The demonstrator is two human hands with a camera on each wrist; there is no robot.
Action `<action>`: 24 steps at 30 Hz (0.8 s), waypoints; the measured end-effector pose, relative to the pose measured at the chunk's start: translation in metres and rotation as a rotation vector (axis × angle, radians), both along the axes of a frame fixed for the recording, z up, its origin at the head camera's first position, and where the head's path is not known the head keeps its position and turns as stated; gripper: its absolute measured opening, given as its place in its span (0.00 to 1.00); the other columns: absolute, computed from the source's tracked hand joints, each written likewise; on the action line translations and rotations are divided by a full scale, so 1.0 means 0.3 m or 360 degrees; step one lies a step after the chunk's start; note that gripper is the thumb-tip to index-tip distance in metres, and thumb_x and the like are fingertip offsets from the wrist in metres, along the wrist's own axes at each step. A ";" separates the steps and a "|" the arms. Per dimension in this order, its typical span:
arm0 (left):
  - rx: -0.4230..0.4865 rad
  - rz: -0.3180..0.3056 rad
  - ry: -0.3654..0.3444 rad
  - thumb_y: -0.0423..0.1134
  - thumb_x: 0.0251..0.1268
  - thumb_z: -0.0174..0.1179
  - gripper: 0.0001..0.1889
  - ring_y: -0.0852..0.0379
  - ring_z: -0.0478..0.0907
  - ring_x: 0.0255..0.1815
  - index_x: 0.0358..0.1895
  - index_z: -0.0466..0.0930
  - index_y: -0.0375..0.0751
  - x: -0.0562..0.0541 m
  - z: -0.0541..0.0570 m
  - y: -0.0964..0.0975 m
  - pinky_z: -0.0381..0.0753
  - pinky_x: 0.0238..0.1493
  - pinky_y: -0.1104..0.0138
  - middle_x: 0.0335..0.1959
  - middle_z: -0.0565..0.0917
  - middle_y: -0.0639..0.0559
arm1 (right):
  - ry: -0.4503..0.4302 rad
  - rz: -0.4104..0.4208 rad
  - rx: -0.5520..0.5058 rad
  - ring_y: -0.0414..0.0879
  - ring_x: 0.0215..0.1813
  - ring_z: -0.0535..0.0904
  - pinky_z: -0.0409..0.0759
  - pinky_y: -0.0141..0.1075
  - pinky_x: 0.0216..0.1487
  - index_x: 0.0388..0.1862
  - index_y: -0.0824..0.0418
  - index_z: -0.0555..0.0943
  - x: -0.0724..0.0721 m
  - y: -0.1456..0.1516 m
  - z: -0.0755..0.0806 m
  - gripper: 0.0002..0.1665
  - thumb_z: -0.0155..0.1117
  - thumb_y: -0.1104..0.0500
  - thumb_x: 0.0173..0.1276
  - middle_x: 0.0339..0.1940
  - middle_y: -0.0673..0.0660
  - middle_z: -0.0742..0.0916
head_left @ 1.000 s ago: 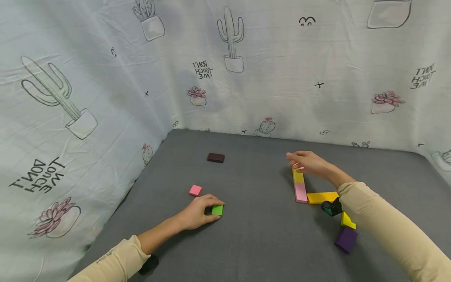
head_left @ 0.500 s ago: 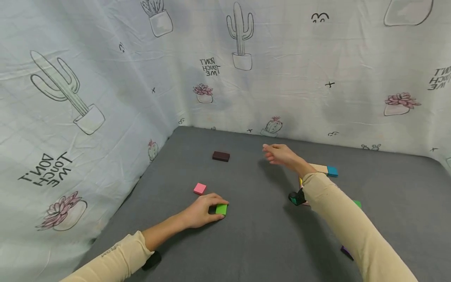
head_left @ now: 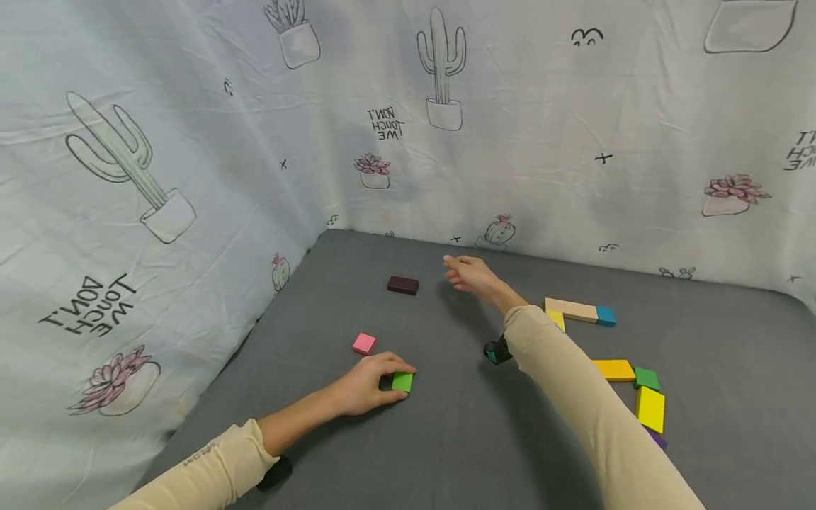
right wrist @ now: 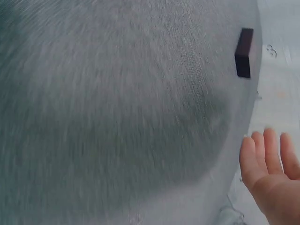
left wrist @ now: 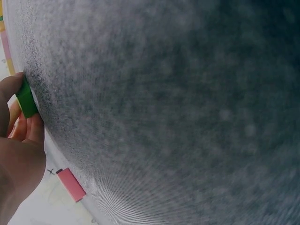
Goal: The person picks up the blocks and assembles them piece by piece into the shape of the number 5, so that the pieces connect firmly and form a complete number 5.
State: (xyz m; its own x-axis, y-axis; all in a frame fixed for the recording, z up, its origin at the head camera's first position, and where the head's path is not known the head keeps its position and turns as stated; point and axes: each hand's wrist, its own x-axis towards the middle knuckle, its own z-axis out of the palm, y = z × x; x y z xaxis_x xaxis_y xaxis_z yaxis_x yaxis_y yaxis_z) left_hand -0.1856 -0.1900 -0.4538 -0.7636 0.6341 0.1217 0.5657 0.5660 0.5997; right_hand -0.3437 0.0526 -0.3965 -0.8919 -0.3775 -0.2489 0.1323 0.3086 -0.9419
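Between the thumb and fingers of my left hand (head_left: 366, 387), a light green block (head_left: 402, 382) is pinched at the table surface. The left wrist view also has this green block (left wrist: 27, 99) in the fingertips. Just behind that hand lies a small pink block (head_left: 364, 343). My right hand (head_left: 473, 276) hovers over the far part of the table, holding nothing. In the right wrist view its fingers (right wrist: 271, 152) are loosely extended. A dark brown block (head_left: 403, 285) lies to its left, apart from it.
On the right, blocks form a bent line: tan (head_left: 571, 310), blue (head_left: 605, 316), yellow (head_left: 556, 320), orange-yellow (head_left: 614, 370), dark green (head_left: 647, 378), another yellow (head_left: 651, 409) and purple (head_left: 656, 438). My right sleeve covers part of it. A cactus-print curtain (head_left: 523, 142) borders the grey table (head_left: 446, 439).
My right hand has moved left from the yellow and pink blocks towards the dark brown block. The left hand has stayed on the green block. The head view has shifted slightly.
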 end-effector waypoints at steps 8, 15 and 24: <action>0.0010 -0.0005 0.0016 0.37 0.59 0.67 0.19 0.59 0.75 0.47 0.54 0.81 0.38 -0.002 -0.003 -0.006 0.74 0.49 0.66 0.47 0.79 0.52 | 0.0010 -0.0142 -0.0021 0.55 0.59 0.70 0.69 0.43 0.58 0.69 0.65 0.64 -0.027 -0.096 -0.058 0.30 0.43 0.47 0.79 0.59 0.65 0.75; 0.0008 -0.0017 0.0003 0.36 0.60 0.67 0.19 0.59 0.74 0.47 0.54 0.80 0.38 -0.002 -0.002 -0.004 0.74 0.49 0.66 0.47 0.79 0.51 | 0.0240 -0.0145 0.0100 0.54 0.61 0.70 0.69 0.45 0.59 0.68 0.64 0.66 -0.020 -0.156 -0.119 0.27 0.48 0.51 0.77 0.61 0.63 0.74; -0.0001 -0.0033 0.0005 0.37 0.60 0.66 0.18 0.59 0.74 0.46 0.54 0.80 0.38 -0.004 -0.002 -0.005 0.74 0.48 0.67 0.47 0.79 0.51 | 0.0452 -0.0044 0.0213 0.54 0.65 0.66 0.68 0.48 0.59 0.67 0.61 0.69 -0.026 -0.210 -0.132 0.31 0.65 0.62 0.66 0.63 0.61 0.73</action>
State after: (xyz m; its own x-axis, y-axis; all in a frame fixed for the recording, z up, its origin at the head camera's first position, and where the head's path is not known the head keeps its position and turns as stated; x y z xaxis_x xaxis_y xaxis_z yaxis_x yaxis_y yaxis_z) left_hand -0.1869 -0.1915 -0.4546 -0.7497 0.6500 0.1238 0.5793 0.5543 0.5977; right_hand -0.3514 -0.0104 -0.4359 -0.9425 -0.3325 -0.0344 -0.1200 0.4324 -0.8937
